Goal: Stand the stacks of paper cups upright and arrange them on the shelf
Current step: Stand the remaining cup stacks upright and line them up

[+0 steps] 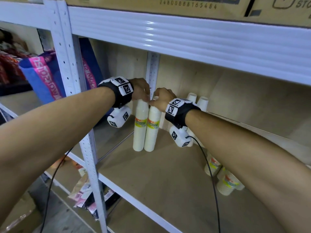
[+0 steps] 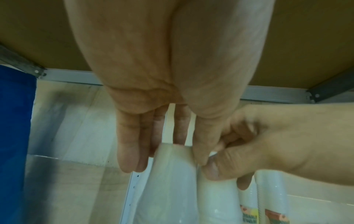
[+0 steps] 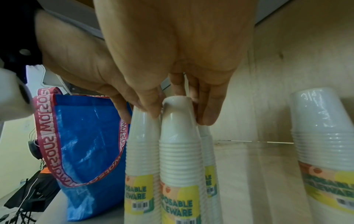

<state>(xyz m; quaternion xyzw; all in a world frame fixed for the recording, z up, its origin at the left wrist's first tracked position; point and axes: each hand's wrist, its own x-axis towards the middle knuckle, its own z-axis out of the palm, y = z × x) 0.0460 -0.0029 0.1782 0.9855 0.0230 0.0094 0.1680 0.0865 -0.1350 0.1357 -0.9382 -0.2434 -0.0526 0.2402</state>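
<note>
Two tall stacks of white paper cups stand upright side by side on the shelf board [image 1: 168,179]. My left hand [image 1: 143,96] holds the top of the left stack [image 1: 140,128] between thumb and fingers. My right hand [image 1: 157,100] pinches the top of the right stack [image 1: 152,132]. In the left wrist view my left hand [image 2: 166,163] straddles the left stack [image 2: 172,189]. From the right wrist, my right hand [image 3: 180,116] brackets the right stack [image 3: 180,151]. Other upright stacks [image 1: 202,102] stand behind. Two stacks [image 1: 226,182] lie flat at the right.
A blue bag with pink straps [image 1: 42,78] hangs left of the shelf post [image 1: 70,73]. The upper shelf beam [image 1: 185,34] runs close above my hands, with cardboard boxes [image 1: 168,5] on it. A rear post [image 1: 152,69] stands behind the stacks. Packets [image 1: 87,194] lie on the lower level.
</note>
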